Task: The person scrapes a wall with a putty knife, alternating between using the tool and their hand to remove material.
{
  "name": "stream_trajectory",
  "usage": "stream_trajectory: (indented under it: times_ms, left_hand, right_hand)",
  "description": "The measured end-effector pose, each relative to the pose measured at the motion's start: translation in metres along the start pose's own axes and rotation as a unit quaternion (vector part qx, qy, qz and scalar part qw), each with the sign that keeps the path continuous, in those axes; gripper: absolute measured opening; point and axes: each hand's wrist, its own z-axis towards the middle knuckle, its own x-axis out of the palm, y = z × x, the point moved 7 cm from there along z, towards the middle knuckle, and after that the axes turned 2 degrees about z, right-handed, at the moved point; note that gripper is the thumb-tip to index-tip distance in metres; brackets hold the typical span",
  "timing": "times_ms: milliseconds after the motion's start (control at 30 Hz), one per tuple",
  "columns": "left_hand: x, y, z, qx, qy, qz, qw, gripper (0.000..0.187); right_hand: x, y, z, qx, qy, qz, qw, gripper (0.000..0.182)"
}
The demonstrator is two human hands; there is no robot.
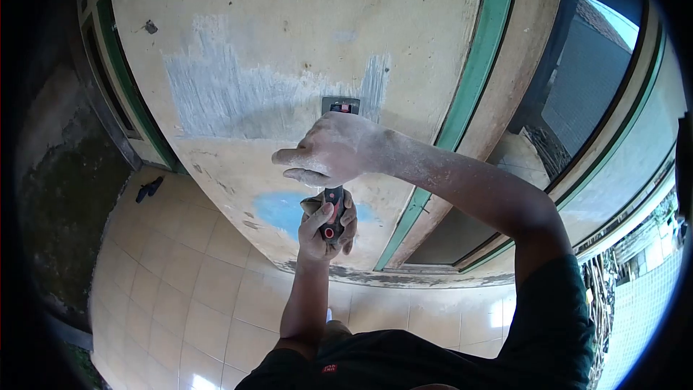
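Observation:
A scraper with a red and black handle (333, 218) stands upright against a cream wall (289, 29), its metal blade (340, 106) pressed on the plaster. My left hand (326, 227) grips the lower end of the handle. My right hand (333, 150), dusted white, is closed over the tool just below the blade. A grey scraped patch (231, 97) spreads to the left of the blade, and a blue patch (281, 209) lies lower on the wall.
A green-framed door or window (473, 79) stands to the right of the wall. Beige floor tiles (180, 274) run below. A dark object (149, 189) lies on the floor at left. A stained dark wall (65, 202) is at far left.

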Motion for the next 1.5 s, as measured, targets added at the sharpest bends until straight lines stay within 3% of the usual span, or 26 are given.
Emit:
stream_trajectory:
  times_ms: [67,200,300,333,400,533,667,733,833,900,1033,1200,1300,1500]
  left_hand:
    - [-0.005,0.003,0.002,0.015,-0.009,-0.056,0.998,0.036]
    - [-0.005,0.011,0.014,0.004,0.04,-0.213,0.976,0.042]
    - [-0.008,0.018,0.017,-0.014,0.062,-0.232,0.971,0.04]
    - [-0.009,0.02,0.016,-0.019,0.062,-0.245,0.967,0.04]
    - [-0.009,0.026,0.004,-0.031,0.049,-0.232,0.971,0.037]
    - [-0.016,0.017,0.014,-0.029,0.023,-0.185,0.982,0.04]
    - [-0.021,0.006,0.025,-0.03,0.03,-0.138,0.99,0.04]
    - [-0.02,0.013,0.017,-0.041,-0.013,-0.159,0.986,0.04]
    - [-0.01,0.007,0.017,-0.037,-0.005,-0.143,0.989,0.036]
    - [-0.006,0.005,0.022,-0.041,0.005,-0.096,0.995,0.038]
    - [-0.008,0.008,0.037,-0.024,0.044,-0.127,0.991,0.039]
    - [-0.008,0.014,0.02,-0.015,-0.022,-0.119,0.993,0.035]
    - [-0.019,0.02,0.043,-0.021,-0.016,-0.125,0.992,0.035]
    - [-0.013,0.018,0.019,-0.044,-0.052,-0.07,0.995,0.037]
  right_hand:
    - [0.014,-0.004,0.004,0.024,0.049,-0.018,0.998,0.031]
    - [0.019,-0.016,0.008,0.041,0.041,-0.025,0.998,0.035]
    - [0.012,-0.024,0.013,0.069,0.02,0.012,0.997,0.037]
    - [0.018,-0.024,0.013,0.088,0.065,0.005,0.994,0.036]
    - [0.033,-0.021,0.006,0.111,0.117,0.002,0.987,0.035]
    - [0.023,-0.017,0.008,0.016,0.083,-0.077,0.993,0.02]
    - [0.015,-0.023,0.014,0.04,0.072,-0.088,0.993,0.024]
    - [0.02,-0.021,0.008,0.059,0.063,-0.085,0.993,0.023]
    - [0.013,-0.018,0.002,0.033,-0.05,-0.031,0.998,0.013]
    - [0.005,-0.025,0.006,0.04,-0.051,-0.066,0.996,0.013]
    - [0.001,-0.029,0.011,0.081,-0.026,-0.094,0.992,0.014]
    - [0.014,-0.022,-0.001,0.062,-0.01,-0.075,0.995,0.01]
    - [0.008,-0.034,0.003,0.072,-0.009,-0.113,0.991,0.011]
    - [0.015,-0.022,-0.005,0.049,-0.067,-0.07,0.994,0.012]
